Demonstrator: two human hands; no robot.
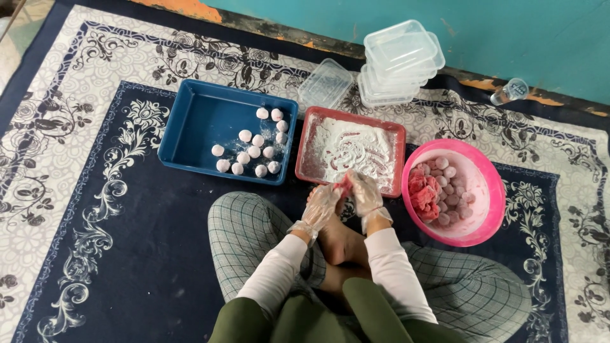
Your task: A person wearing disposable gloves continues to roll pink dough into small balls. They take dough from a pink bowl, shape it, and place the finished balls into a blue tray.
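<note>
My left hand (321, 206) and my right hand (365, 194) wear thin clear plastic gloves and meet over my crossed legs, both closed around a small piece of pink dough (344, 185). Just beyond them lies a red tray (308, 149) dusted with white flour. To the right a pink bowl (492, 174) holds a lump of red-pink dough (424, 194) and several small pale balls. To the left a blue tray (190, 127) carries several flour-coated white balls (254, 152) on its right side.
A stack of clear plastic boxes with lids (400, 60) and one single clear box (325, 84) sit by the teal wall. A small clear cup (510, 91) lies on its side at the far right. A patterned blue-and-white rug covers the floor.
</note>
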